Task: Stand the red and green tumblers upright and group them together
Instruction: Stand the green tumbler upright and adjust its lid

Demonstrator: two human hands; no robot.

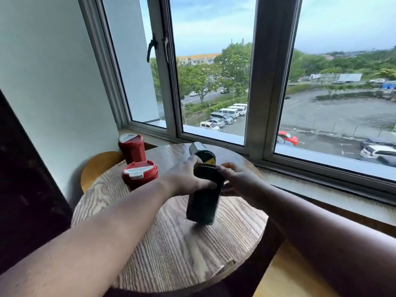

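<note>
Both forearms reach in from the near edge, and we note them over a round wooden table (171,249) set against a window sill (321,189). We record the table as the largest item, its grain plainly visible. On it, near the centre, stands a dark green tumbler (202,206), roughly upright with a slight tilt; its base appears blurred where it meets the wood. We find the left hand (184,179) curled round its upper part from the left, and the right hand (237,179) with fingers bent round the same rim from the right. Behind it a second dark tumbler (201,154) lies on its side. At the left edge we note two red tumblers (140,174) (131,147), both upright with white lid flaps, near each other and well apart from the green one.
</note>
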